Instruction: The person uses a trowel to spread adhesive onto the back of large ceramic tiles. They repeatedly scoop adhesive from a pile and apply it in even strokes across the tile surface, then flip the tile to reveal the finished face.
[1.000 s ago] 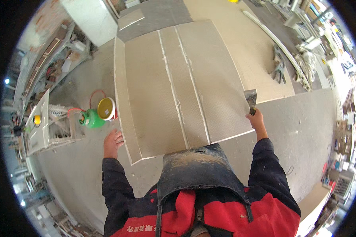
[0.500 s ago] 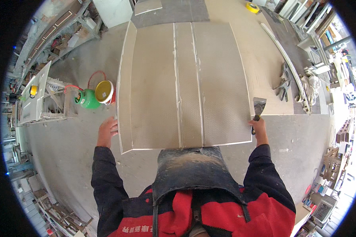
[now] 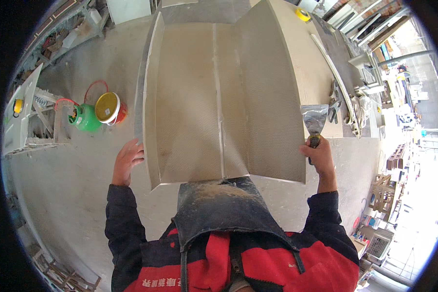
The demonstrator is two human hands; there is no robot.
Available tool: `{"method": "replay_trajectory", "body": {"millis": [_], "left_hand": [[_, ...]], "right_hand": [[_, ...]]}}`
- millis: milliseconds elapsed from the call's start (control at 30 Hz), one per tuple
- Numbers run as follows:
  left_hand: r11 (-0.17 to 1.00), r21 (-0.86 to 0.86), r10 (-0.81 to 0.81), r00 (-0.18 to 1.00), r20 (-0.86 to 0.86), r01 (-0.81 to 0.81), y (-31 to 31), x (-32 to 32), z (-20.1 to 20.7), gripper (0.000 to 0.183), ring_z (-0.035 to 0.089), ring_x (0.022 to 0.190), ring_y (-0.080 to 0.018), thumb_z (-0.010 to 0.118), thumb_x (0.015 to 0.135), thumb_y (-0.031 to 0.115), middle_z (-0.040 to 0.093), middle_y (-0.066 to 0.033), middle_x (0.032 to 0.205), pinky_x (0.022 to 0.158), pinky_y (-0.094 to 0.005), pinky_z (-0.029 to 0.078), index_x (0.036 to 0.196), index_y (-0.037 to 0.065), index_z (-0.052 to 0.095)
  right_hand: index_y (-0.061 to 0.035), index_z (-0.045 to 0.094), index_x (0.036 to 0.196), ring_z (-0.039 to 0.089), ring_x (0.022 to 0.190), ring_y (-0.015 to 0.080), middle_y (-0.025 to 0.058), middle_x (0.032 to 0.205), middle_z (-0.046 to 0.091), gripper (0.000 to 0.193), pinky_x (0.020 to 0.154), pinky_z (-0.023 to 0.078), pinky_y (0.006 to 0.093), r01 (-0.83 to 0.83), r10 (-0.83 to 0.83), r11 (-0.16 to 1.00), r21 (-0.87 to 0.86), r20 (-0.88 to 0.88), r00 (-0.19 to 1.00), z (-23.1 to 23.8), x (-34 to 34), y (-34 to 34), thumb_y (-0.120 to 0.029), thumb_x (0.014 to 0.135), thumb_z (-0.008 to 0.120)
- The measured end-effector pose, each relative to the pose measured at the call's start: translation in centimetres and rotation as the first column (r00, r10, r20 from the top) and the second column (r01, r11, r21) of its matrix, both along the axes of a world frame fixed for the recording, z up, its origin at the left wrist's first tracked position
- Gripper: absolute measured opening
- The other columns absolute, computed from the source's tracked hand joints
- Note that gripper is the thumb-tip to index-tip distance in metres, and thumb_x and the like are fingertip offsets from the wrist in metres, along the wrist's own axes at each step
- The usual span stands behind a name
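A grey-beige textured panel point(image 3: 187, 102), with pale lines running lengthwise, lies in front of me on a worktable. Its narrow left strip point(image 3: 152, 112) and its wide right section point(image 3: 272, 92) are tilted up like flaps. My left hand point(image 3: 127, 163) is beside the near end of the left strip, fingers slightly bent and fingertips at its outer face; I see nothing in it. My right hand point(image 3: 321, 156) is closed round the handle of a putty knife point(image 3: 314, 118), blade pointing away from me. That hand is against the outer edge of the raised right section.
Right of the panel, the table point(image 3: 297, 58) carries yellow tape point(image 3: 302, 14), spring clamps point(image 3: 334, 102) and a long pale strip point(image 3: 333, 68). On the floor to the left stand a green gas cylinder point(image 3: 87, 118) with a red hose and a bucket point(image 3: 107, 107) with a yellowish top.
The panel's right section has swung up from nearly flat, and the left strip stands steeper. My right hand moved with the right edge, keeping the putty knife. The view has shifted slightly.
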State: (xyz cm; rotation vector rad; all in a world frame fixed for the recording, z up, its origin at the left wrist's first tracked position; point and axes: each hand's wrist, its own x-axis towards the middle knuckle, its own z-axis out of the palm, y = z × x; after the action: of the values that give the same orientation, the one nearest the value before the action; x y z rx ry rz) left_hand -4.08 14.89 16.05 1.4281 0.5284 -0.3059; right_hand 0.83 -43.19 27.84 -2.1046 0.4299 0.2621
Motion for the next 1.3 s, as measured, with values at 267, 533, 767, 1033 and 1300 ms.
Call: {"method": "replay_trajectory", "body": {"millis": [267, 533, 767, 1033, 1300], "left_hand": [[0.998, 0.013, -0.063, 0.998, 0.006, 0.063, 0.8, 0.1, -0.4, 0.07, 0.065, 0.109, -0.0201, 0.064, 0.096, 0.044, 0.066, -0.0101, 0.122, 0.093, -0.035, 0.051, 0.146, -0.002, 0.048], [0.992, 0.022, -0.129, 0.991, 0.04, 0.128, 1.3, 0.4, -0.8, 0.071, 0.065, 0.11, -0.0211, 0.063, 0.095, 0.044, 0.067, -0.0117, 0.123, 0.094, -0.0361, 0.051, 0.147, -0.002, 0.047], [0.988, 0.011, -0.156, 0.987, 0.031, 0.155, 1.8, 0.6, -0.6, 0.071, 0.063, 0.116, -0.0218, 0.061, 0.098, 0.045, 0.065, -0.0121, 0.128, 0.097, -0.036, 0.049, 0.148, -0.003, 0.045], [0.986, -0.007, -0.168, 0.985, 0.029, 0.168, 2.2, 0.9, -0.6, 0.074, 0.063, 0.117, -0.0231, 0.062, 0.097, 0.046, 0.065, -0.0132, 0.13, 0.097, -0.0375, 0.048, 0.148, -0.004, 0.045], [0.986, 0.011, -0.164, 0.986, 0.042, 0.164, 1.3, 0.6, -0.1, 0.071, 0.064, 0.111, -0.0232, 0.062, 0.097, 0.044, 0.066, -0.0115, 0.128, 0.097, -0.0386, 0.05, 0.149, -0.001, 0.044]], "right_hand": [[-0.0118, 0.054, 0.077, 0.047, 0.059, 0.004, -0.0063, 0.069, 0.053, 0.025, 0.053, 0.04, 0.0228, -0.044, 0.051, 0.992, -0.119, 0.058, 0.997, 1.9, -0.7, 7.1, -0.007, 0.078, 0.079], [-0.0075, 0.056, 0.075, 0.048, 0.064, 0.0062, -0.0047, 0.069, 0.055, 0.02, 0.057, 0.044, 0.0268, 0.032, -0.012, 0.977, -0.211, 0.098, 0.995, 2.0, -1.6, 9.3, -0.008, 0.078, 0.076], [-0.0045, 0.058, 0.079, 0.05, 0.063, 0.0077, -0.002, 0.068, 0.057, 0.02, 0.059, 0.045, 0.0278, 0.094, -0.081, 0.988, -0.122, 0.105, 0.991, 1.7, -2.3, 9.4, -0.013, 0.079, 0.077], [-0.0043, 0.059, 0.078, 0.05, 0.065, 0.0075, -0.0022, 0.068, 0.056, 0.019, 0.058, 0.045, 0.0277, 0.067, -0.047, 0.976, -0.206, 0.099, 0.994, 2.2, -2.5, 10.3, -0.012, 0.079, 0.077], [-0.0013, 0.066, 0.087, 0.051, 0.067, 0.0049, -0.0043, 0.074, 0.059, 0.017, 0.061, 0.045, 0.0244, 0.138, -0.12, 0.984, -0.111, 0.155, 0.981, 2.8, -3.5, 10.3, -0.012, 0.081, 0.078]]}}
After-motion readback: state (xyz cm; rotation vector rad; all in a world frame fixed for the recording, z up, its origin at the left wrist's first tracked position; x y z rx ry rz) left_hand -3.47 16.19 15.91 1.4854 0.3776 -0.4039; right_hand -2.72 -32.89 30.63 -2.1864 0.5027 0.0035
